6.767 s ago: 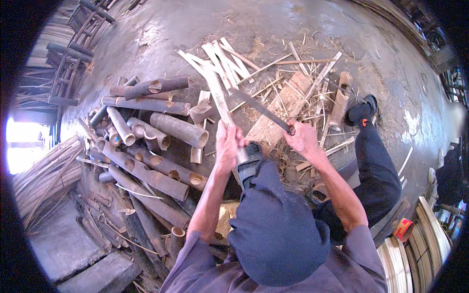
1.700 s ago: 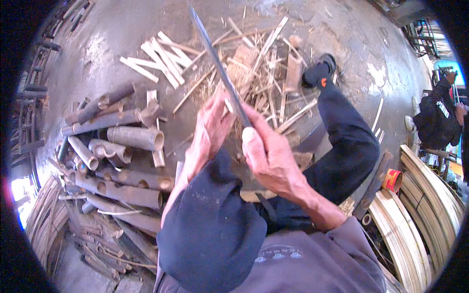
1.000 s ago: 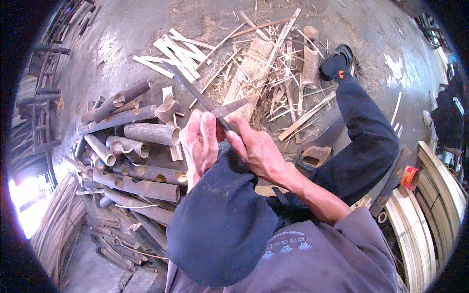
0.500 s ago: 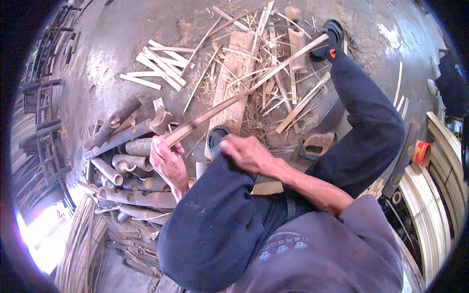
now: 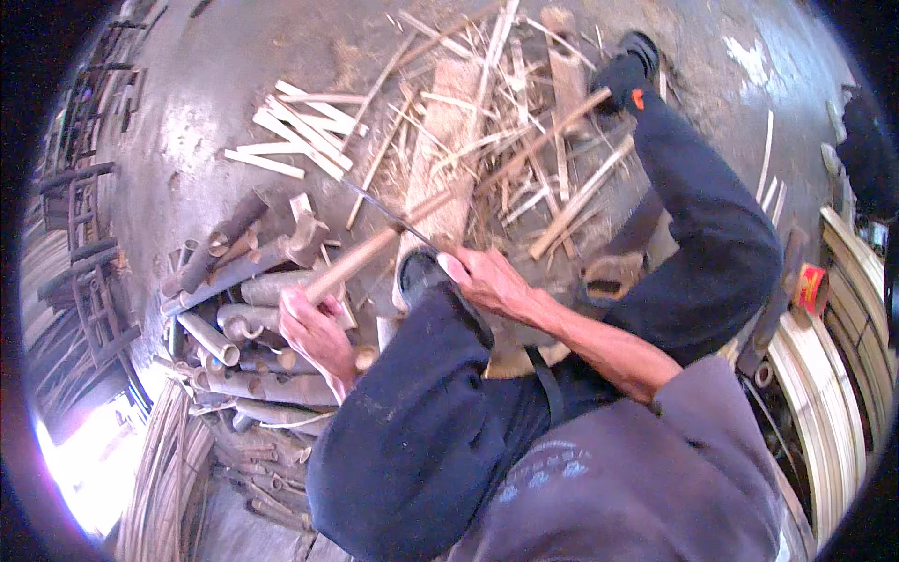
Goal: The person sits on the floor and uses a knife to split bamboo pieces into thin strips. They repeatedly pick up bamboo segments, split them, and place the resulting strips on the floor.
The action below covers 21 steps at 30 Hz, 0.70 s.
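My left hand is closed around the near end of a long bamboo strip. The strip slants away to the upper right, over the wooden board and toward my far foot. In my right hand, closed near my raised knee, is a knife. Its thin dark blade points up and to the left and crosses the strip beyond my left hand. My fingers hide the knife's handle. I cannot tell how deep the edge sits in the bamboo.
A worn wooden board lies beyond my near foot among shavings. Pale cut strips form a loose pile at the upper left. Bamboo tubes are stacked left of my leg. Long slats and a red box are at the right.
My right hand has shifted slightly right, and the knife blade now shows clearly across the strip. The strip's far end has dropped lower and left, and my left hand has moved slightly down and left.
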Each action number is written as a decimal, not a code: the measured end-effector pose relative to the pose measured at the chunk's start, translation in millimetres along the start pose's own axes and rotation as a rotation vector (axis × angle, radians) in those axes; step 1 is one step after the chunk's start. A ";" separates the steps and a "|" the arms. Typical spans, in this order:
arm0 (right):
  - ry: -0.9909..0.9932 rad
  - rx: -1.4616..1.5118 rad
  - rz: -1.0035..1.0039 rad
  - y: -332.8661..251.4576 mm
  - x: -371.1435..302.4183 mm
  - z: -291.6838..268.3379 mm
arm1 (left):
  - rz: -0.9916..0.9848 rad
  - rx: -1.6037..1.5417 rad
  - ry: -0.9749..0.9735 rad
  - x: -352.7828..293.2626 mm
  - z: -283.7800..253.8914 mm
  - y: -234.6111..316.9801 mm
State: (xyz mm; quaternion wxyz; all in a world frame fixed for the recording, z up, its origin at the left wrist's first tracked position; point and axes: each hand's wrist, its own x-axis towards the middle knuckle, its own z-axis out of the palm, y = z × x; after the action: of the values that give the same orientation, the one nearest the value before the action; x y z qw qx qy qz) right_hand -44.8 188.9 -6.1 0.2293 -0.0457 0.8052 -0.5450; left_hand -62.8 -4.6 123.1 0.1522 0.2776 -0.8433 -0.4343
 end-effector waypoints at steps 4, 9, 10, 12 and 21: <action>-0.108 -0.084 -0.025 -20.4 -17.5 -8.2 | 0.008 -0.062 -0.013 -2.9 0.3 -10.9; 0.019 -0.057 0.077 19.5 -0.8 -4.2 | -0.070 -0.070 0.078 0.3 8.4 -3.7; 0.034 -0.014 -0.016 8.1 -6.2 -3.2 | -0.079 -0.087 0.125 0.7 9.7 -9.9; -0.154 -0.131 -0.243 -0.5 -16.1 -6.2 | -0.037 -0.095 0.035 -5.9 10.4 -3.7; -0.006 -0.131 -0.030 54.0 -13.7 -3.3 | 0.144 0.018 0.051 -1.9 9.7 -32.0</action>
State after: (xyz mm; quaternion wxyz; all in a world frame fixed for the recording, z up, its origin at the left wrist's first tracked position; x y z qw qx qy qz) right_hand -24.5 217.8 -49.2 0.2201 -0.0745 0.8376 -0.4944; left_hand -55.4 -12.1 91.3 0.2021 0.2284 -0.8609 -0.4074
